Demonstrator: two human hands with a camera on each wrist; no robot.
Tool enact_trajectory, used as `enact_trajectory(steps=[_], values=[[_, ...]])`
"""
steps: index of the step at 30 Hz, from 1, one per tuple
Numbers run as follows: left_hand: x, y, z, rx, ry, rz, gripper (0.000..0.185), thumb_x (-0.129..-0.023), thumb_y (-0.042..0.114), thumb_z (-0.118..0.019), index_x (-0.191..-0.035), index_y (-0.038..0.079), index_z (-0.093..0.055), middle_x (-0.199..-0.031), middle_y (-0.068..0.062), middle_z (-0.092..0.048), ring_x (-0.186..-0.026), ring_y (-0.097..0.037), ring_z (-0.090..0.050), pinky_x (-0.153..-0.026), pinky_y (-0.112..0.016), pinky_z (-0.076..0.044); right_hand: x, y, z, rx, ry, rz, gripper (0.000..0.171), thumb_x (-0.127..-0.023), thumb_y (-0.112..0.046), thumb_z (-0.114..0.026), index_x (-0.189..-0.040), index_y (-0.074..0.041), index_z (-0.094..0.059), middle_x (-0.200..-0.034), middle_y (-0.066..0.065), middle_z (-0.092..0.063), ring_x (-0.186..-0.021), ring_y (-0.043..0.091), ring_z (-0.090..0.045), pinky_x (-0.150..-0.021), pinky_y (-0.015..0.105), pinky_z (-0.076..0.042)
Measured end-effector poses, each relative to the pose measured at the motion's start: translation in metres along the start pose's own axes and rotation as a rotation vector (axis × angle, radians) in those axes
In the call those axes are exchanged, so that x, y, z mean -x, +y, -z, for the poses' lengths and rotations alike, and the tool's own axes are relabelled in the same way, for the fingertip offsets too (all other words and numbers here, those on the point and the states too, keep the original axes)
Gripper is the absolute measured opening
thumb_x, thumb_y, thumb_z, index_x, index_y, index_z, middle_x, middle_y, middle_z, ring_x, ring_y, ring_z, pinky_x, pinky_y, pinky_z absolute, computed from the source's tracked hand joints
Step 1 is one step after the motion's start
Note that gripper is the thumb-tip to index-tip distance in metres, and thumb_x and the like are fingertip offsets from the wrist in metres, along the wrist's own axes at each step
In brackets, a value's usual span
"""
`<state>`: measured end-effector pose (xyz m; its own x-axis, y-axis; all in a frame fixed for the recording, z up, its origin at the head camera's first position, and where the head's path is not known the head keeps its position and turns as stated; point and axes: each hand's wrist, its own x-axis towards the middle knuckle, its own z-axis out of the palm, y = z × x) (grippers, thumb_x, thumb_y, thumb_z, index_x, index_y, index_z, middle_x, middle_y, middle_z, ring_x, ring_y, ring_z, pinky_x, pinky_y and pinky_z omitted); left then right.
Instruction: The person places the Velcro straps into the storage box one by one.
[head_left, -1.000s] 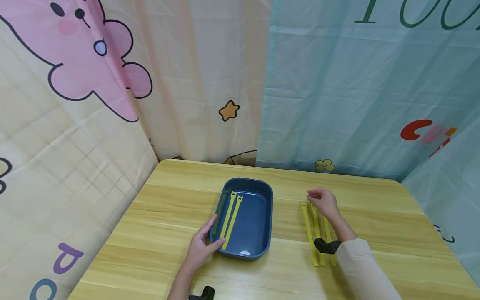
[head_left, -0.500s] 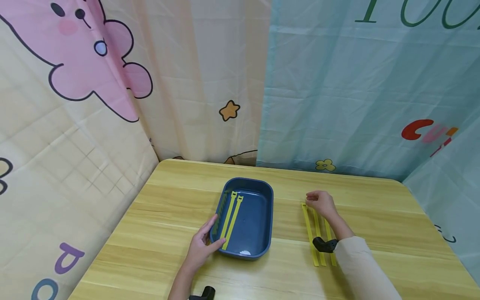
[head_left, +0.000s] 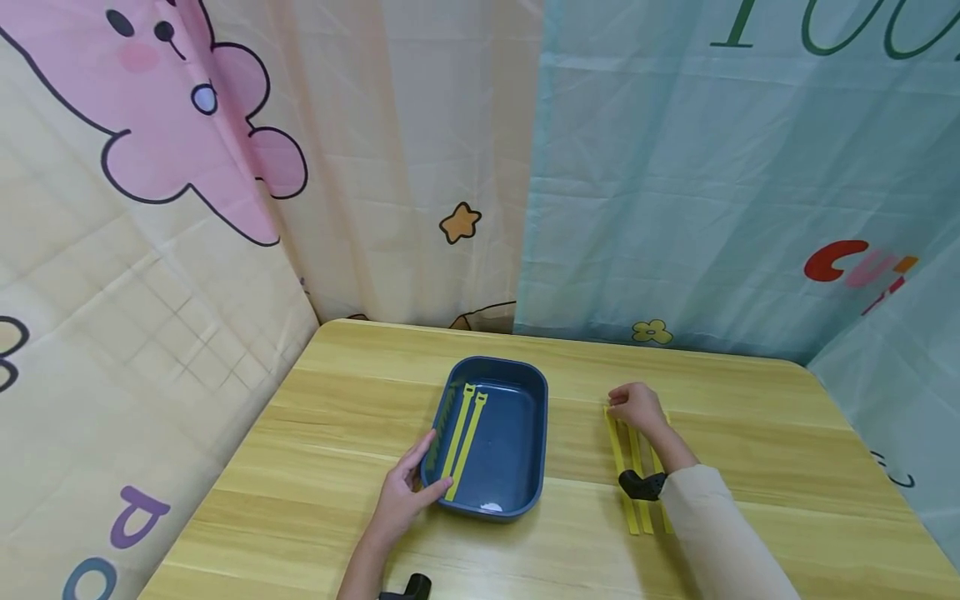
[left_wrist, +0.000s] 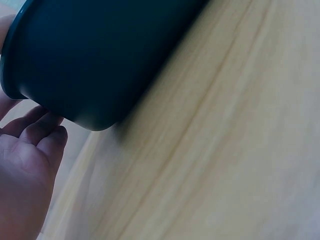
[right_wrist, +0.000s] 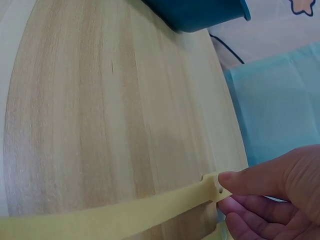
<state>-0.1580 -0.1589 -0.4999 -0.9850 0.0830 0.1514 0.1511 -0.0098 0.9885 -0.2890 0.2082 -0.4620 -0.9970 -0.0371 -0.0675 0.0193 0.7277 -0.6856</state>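
1. Our left grip (head_left: 401,497) grasps the blue tray (head_left: 506,450) at its near-left corner, thumb over the rim, fingers along the outer wall. We judge a light, steadying hold is enough; hard pressure there could skew it on the desk (head_left: 330,433).

2. Inside the tray, a pair of yellow straps (head_left: 466,448) lies along the left half, side by side, notched heads at the far end. Our thumb tip is by their near ends; whether it touches them we cannot tell.

3. Well to the tray's right lies the leftmost loose strap (head_left: 617,446), its head at the far end too. Whether that head is raised off the desk we cannot tell.

4. Our right grip (head_left: 637,407) pinches this head, thumb on top, as the right wrist view shows. For a clean pick-up, we should bring the head up first and let the tail follow without a twist.

5. The other loose straps (head_left: 637,454) run just beside it, partly under our wrist. We would do well to check that only one is pinched: another head sits close to our fingers.
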Motion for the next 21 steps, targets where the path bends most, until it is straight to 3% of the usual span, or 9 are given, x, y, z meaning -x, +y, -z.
enact_trajectory(steps=[21], values=[[0.0008, 0.0006, -0.0001, -0.012, -0.004, -0.009, 0.069, -0.08, 0.005, -0.071, -0.139, 0.002, -0.037, -0.145, -0.015, -0.028, -0.133, -0.029, -0.022, -0.104, -0.035, -0.021, -0.0025, 0.0021, -0.0046, 0.058, 0.009, -0.022, 0.029, -0.072, 0.004, -0.073, -0.098, 0.012, -0.064, -0.084, 0.014, -0.063, -0.076, 0.023, -0.056, -0.067, 0.034, -0.051]])
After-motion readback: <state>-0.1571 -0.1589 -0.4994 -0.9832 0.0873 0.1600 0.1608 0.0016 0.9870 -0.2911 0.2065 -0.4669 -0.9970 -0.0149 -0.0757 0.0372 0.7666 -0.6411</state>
